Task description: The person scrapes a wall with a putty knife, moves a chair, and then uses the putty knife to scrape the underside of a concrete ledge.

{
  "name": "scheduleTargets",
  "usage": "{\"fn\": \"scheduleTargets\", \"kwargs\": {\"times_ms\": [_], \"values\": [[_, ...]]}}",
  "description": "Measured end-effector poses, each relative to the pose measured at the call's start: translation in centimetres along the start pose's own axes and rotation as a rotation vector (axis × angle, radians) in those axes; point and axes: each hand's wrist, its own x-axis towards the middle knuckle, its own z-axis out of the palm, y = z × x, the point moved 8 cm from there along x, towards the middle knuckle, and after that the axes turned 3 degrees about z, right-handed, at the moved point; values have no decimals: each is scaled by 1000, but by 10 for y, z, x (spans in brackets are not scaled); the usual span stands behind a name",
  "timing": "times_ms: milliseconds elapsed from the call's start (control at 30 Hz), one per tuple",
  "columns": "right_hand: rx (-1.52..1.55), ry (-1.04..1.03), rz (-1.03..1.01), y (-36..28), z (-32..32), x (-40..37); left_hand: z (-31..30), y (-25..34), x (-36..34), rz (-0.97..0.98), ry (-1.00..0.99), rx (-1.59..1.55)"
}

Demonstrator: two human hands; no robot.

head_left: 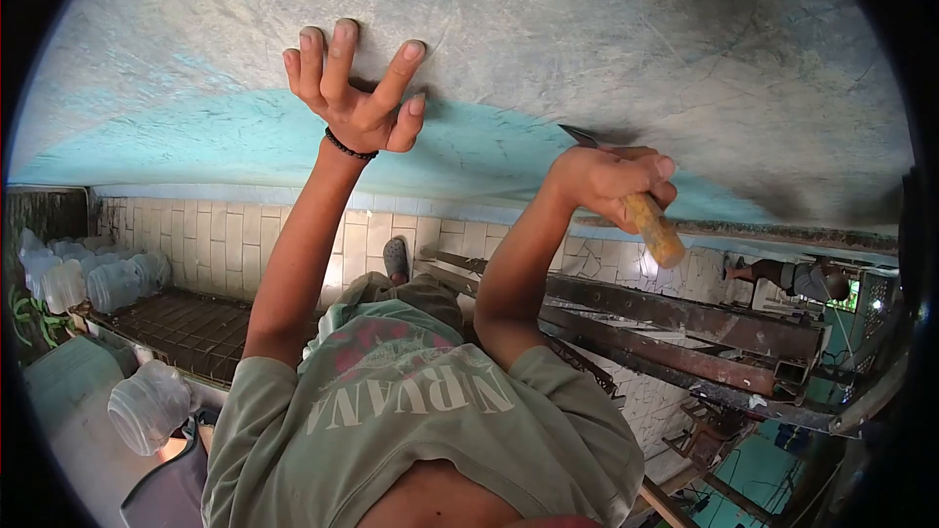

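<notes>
A wall [587, 29] with worn grey patches and turquoise paint fills the top of the view. My left hand [362, 103] has its fingers spread, with the fingertips against the grey part of the wall. A dark beaded bracelet [347, 147] circles that wrist. To the right, my right hand [611, 176] is closed around a scraper [653, 232] with a worn yellow handle. The scraper's dark, pointed metal blade lies close against the wall, partly hidden by my fingers.
Long rusty metal beams [675, 308] lie beside me on the right, over pale floor tiles [225, 235]. Clear plastic containers [98, 274] and a metal grate [176, 328] are on the left. Another person [807, 279] is farther off at right.
</notes>
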Motion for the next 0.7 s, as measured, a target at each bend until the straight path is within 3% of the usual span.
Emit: {"fn": "scheduleTargets", "kwargs": {"times_ms": [167, 267, 367, 467, 500, 600, 700], "values": [[-166, -6, -52, 0, -1, -8, 0, 1, -1, -2, 0, 0], [84, 64, 43, 0, -5, -6, 1, 1, -1, 3, -5, 5], [-82, 9, -20, -4, 4, -8, -1, 1, -1, 7, -17, 9], [-20, -87, -51, -3, 1, -9, -1, 1, -1, 6, -19, 8], [64, -15, -93, -9, 1, -6, -1, 2, -1, 7, -14, 6], [-20, -53, -72, 2, 1, -11, -1, 1, 0, 3, -10, -1], [90, -56, -129, -4, -7, -6, -1, 1, 0, 13, -1, -1]]}}
